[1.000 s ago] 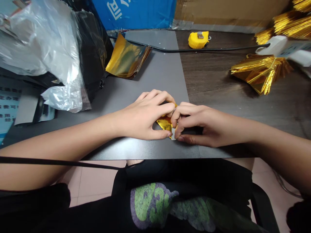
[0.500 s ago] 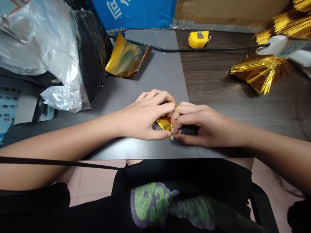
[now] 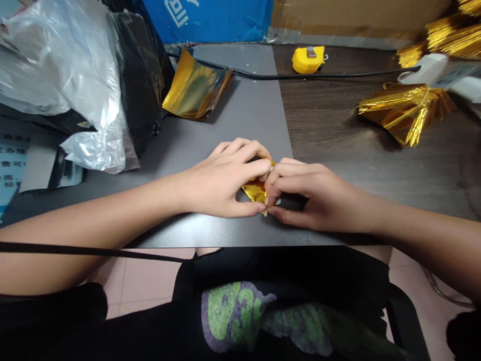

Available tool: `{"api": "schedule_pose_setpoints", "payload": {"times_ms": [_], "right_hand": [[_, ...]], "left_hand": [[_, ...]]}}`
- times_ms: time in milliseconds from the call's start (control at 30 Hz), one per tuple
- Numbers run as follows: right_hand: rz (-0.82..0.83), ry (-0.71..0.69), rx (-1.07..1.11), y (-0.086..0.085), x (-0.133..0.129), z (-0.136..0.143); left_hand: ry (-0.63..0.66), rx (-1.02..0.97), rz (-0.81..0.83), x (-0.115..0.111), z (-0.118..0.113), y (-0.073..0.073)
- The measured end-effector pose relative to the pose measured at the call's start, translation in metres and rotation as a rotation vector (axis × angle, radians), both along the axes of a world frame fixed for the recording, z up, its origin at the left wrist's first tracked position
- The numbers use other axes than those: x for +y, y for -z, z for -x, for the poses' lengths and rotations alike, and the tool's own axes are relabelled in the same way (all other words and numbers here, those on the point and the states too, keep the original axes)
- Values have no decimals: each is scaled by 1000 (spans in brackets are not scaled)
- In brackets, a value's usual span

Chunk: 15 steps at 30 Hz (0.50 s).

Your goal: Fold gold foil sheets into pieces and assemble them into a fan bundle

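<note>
Between my two hands, near the table's front edge, lies a piece of gold foil paper (image 3: 254,190), partly folded and partly hidden by fingers. My left hand (image 3: 233,178) arches over it from the left, with the thumb and fingertips pressing its edges. From the right, my right hand (image 3: 304,193) pinches the foil's right side, its fingertips touching those of the left. Small white bits show by the right fingertips; whether they are nails or the foil's white backing I cannot tell. A stack of square gold foil sheets (image 3: 197,87) lies farther back on the left.
On the right lies a bundle of folded gold foil (image 3: 402,110), with more bundles (image 3: 453,37) behind. A yellow tape measure (image 3: 308,60) sits near a black cable (image 3: 270,77). Plastic bags (image 3: 86,75) crowd the left; a blue box (image 3: 214,20) and a cardboard box (image 3: 356,22) stand behind.
My right hand has shifted very slightly, its thumb close to the foil's lower tip. My left hand and the foil look almost unmoved.
</note>
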State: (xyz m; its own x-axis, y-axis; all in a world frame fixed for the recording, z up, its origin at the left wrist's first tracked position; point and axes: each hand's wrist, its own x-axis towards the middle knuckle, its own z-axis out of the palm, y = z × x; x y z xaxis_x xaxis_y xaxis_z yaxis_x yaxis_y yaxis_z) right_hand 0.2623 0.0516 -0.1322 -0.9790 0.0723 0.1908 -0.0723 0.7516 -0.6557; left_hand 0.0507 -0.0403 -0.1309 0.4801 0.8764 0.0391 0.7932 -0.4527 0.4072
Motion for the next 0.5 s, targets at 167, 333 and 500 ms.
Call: {"api": "schedule_pose_setpoints", "payload": {"times_ms": [167,333,500], "right_hand": [[-24,5,8,1,-1,0],[-36,18,16,1,-1,0],[-52,18,21,1,-1,1]], "left_hand": [[10,10,-8,-1,1,0],[33,26,-3,-2,1,0],[26,25,-6,-2,1,0]]}}
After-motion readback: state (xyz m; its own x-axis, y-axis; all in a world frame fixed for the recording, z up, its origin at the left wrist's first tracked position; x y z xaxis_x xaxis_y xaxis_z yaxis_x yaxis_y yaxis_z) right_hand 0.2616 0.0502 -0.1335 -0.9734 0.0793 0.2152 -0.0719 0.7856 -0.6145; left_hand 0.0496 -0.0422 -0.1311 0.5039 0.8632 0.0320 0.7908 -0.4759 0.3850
